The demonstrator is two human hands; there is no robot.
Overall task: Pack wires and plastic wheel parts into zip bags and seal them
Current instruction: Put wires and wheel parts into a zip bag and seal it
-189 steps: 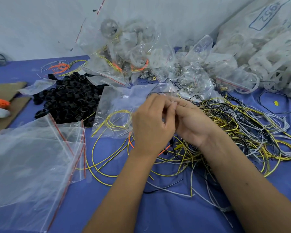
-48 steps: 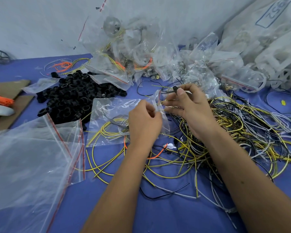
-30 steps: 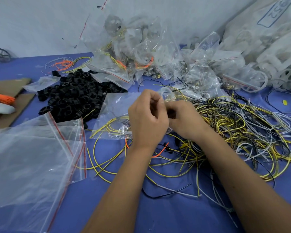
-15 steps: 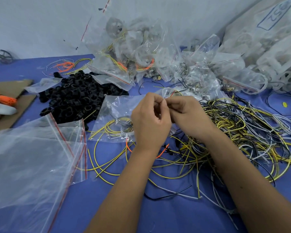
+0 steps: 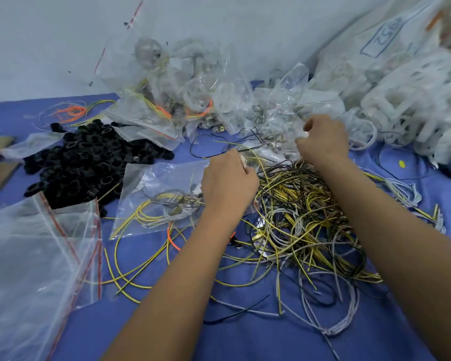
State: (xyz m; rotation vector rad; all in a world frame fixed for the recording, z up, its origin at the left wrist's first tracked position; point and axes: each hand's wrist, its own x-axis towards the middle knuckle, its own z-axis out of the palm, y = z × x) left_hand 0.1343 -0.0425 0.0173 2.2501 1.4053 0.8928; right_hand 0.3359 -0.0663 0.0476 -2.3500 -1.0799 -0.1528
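The zip bag (image 5: 154,201) now being filled lies flat on the blue table (image 5: 245,342), its long axis running roughly from 8 o'clock to 2 o'clock, and its mouth end sits under the left hand (image 5: 225,183). That hand is curled, gripping the bag's upper right corner at the opening, though the fingertips are turned away and how they pinch the film cannot be told. Inside the bag a small coil of yellow and grey wires (image 5: 167,207) is already visible. The right hand (image 5: 323,140) is well apart from the bag, at about 2 o'clock from the left hand, fingers curled among the small clear packets (image 5: 279,121) at the back; it seems to be pinching something pale there, but blur hides what, so I cannot tell what it holds. The relation that matters is this: whatever the right hand brings must travel toward 8 o'clock, back to the mouth that the left hand holds. The left hand is plainly the nearer one to the bag, so it is best placed to keep the mouth open while the right feeds. The loose wire tangle (image 5: 305,217) lies between the 2 forearms, at 4 o'clock from the bag's opening. The heap of black wheel parts (image 5: 89,162) sits at 10 o'clock from the bag, touching none of it that I can see.
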